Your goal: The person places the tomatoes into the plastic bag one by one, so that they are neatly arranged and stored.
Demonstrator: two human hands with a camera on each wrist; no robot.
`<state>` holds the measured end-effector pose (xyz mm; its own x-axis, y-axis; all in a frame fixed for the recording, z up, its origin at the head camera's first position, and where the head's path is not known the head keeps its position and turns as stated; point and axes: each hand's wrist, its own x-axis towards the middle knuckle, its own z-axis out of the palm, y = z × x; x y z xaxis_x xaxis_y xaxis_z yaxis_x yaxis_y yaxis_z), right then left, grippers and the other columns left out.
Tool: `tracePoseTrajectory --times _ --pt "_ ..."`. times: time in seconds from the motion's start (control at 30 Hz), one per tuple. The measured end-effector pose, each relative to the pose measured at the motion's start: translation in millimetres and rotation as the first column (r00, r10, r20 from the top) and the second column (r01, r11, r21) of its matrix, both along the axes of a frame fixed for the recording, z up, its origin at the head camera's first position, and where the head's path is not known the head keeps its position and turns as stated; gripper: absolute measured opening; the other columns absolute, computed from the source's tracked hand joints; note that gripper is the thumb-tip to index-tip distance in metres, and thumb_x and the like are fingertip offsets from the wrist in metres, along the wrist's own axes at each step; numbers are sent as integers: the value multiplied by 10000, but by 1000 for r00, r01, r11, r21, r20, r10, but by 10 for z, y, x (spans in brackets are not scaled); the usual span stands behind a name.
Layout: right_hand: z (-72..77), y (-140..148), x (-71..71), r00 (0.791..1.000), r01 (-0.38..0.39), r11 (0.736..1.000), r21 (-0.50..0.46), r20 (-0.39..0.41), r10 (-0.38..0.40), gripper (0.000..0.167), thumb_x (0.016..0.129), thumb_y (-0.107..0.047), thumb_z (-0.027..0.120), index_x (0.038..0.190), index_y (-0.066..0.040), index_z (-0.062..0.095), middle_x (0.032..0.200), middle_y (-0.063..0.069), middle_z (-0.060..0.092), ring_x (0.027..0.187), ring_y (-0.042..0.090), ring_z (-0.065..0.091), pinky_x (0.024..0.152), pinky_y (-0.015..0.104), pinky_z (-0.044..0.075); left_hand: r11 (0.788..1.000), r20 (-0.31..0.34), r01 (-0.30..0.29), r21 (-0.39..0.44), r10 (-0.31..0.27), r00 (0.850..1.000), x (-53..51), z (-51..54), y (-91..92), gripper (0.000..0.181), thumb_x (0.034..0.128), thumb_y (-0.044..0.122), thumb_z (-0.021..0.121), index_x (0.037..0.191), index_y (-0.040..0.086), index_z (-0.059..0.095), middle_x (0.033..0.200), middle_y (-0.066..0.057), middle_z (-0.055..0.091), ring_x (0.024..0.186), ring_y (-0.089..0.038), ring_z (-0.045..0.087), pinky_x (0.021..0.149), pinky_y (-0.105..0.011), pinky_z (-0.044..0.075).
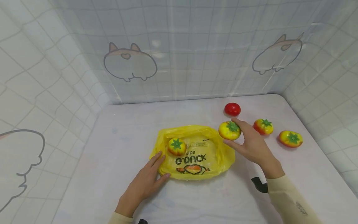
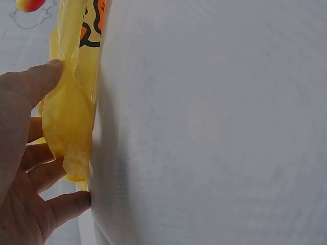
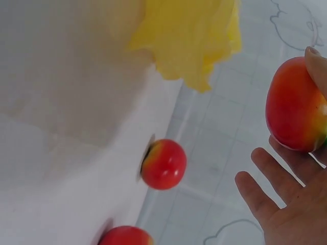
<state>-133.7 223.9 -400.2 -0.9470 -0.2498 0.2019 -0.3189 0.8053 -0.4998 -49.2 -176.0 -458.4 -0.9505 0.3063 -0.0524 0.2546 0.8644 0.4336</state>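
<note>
My right hand (image 1: 253, 144) holds a yellow-and-red toy tomato (image 1: 229, 130) with a green star-shaped top between thumb and fingers. It is raised at the right rim of a yellow plastic bag (image 1: 227, 160); the right wrist view shows this held tomato (image 3: 294, 104) from its red side. The bag lies open with dark print inside, and a similar tomato (image 1: 177, 147) sits in its left part. At the bag's left front corner rests my left hand (image 1: 145, 180), fingers spread. In the left wrist view, thumb and fingers touch the crumpled bag (image 2: 69, 122) from either side.
To the right on the white table (image 1: 120, 133) lie two more yellow-and-red tomatoes (image 1: 263, 127), one of them (image 1: 291, 138) near the right edge. A red tomato (image 1: 232, 109) lies behind the held one. Tiled sheeting (image 1: 190, 56) with cartoon outlines surrounds the table.
</note>
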Motion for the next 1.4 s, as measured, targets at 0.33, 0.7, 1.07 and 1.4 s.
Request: tracePoseTrajectory --times 0.33,0.7,1.07,1.4 --pt "-23 -227 -28 997 -71 997 -10 -24 71 898 860 -478 818 1570 -116 404 1548 99 501 1378 336 500 1130 574 437 1000 -19 6 8 -6 1000 20 -40 -7 738 982 496 656 1559 88 442 1674 -85 316 1500 -321 373 1162 -504 419" --pt "-79 -570 -121 983 -186 983 -1 -8 186 886 871 -492 805 1575 -133 406 1519 82 532 1340 328 528 1125 560 448 999 -32 7 33 -6 999 29 -41 -11 728 975 487 672 1546 87 461 1666 -91 331 1493 -323 385 1154 -506 426" --pt "-93 -770 -156 970 -241 970 46 31 239 900 852 -470 829 1573 -131 411 1581 84 477 1456 345 437 1173 576 388 1000 -39 8 28 -7 999 29 -33 -18 732 977 494 668 1550 92 456 1665 -86 332 1494 -314 386 1152 -495 430" --pt "-130 -907 -196 968 -250 962 106 60 245 894 847 -479 831 1567 -133 429 1633 53 404 1497 369 374 1174 604 368 1000 -38 2 27 -1 999 41 14 -17 728 976 483 674 1552 96 455 1668 -89 325 1487 -323 394 1150 -498 433"
